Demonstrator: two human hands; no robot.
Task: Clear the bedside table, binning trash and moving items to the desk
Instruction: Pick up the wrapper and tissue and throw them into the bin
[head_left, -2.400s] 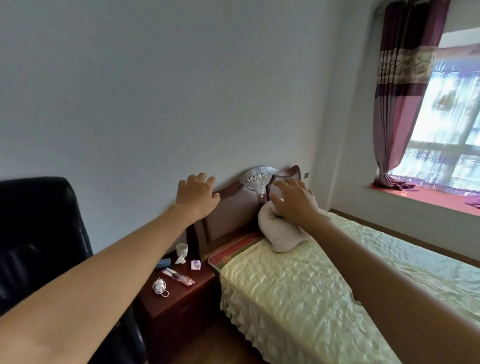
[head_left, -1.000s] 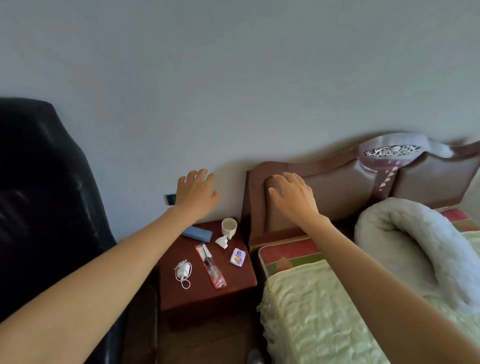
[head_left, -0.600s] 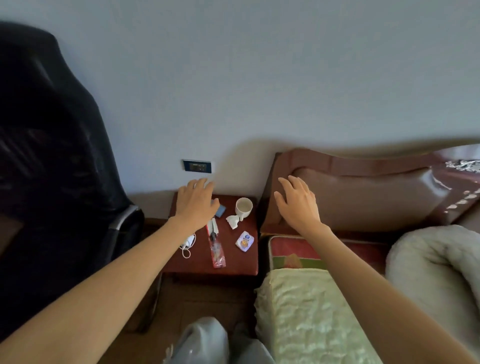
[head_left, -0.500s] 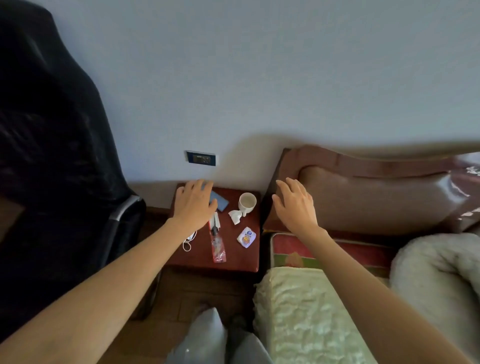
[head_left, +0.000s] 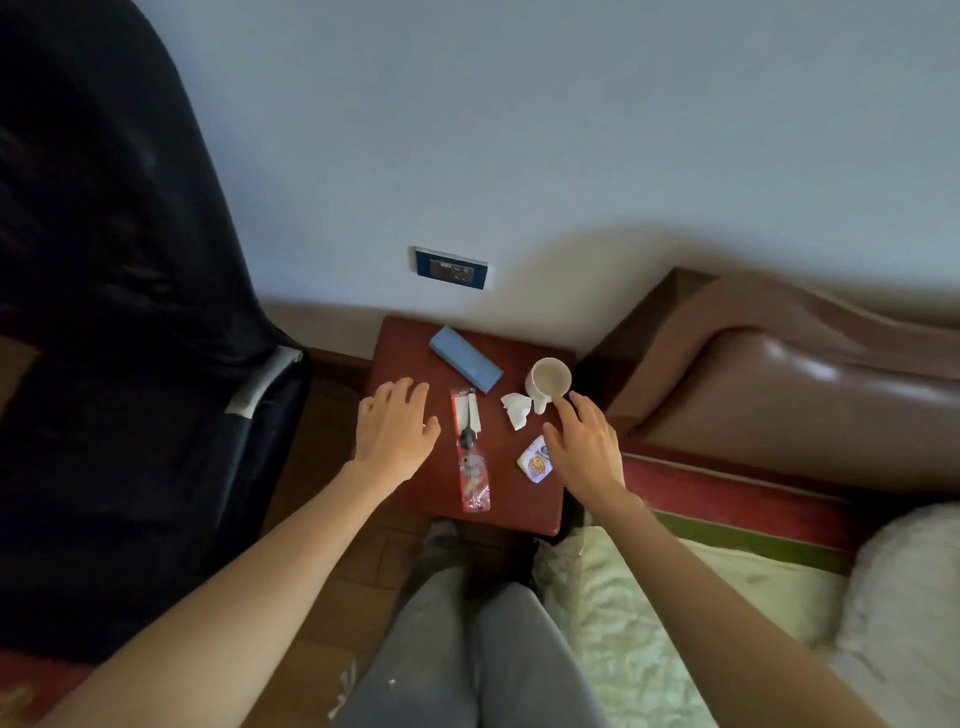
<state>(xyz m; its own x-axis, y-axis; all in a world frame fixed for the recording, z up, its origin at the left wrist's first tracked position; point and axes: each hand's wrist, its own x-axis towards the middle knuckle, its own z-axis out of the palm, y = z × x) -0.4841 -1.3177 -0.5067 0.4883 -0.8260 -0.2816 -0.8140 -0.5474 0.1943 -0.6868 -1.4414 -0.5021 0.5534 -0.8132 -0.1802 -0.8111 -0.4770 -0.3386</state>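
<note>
The dark red bedside table (head_left: 405, 340) carries a blue flat case (head_left: 466, 358), a white mug (head_left: 549, 378), a crumpled white tissue (head_left: 516, 408), a small colourful packet (head_left: 535, 460) and a long clear packaged item (head_left: 470, 452). My left hand (head_left: 395, 428) hovers open over the table's left side and hides what lies beneath it. My right hand (head_left: 584, 447) is open at the right side, its fingertips close to the mug and the packet, holding nothing.
A black office chair (head_left: 119, 322) stands close to the left of the table. The bed (head_left: 701, 597) and its brown padded headboard (head_left: 789, 384) lie to the right. A wall socket (head_left: 451, 267) sits above the table. My legs (head_left: 467, 649) are in front.
The view has swung from the bed down onto the bedside table. Both hands have dropped over the table; the right hand has come from the headboard to beside the mug.
</note>
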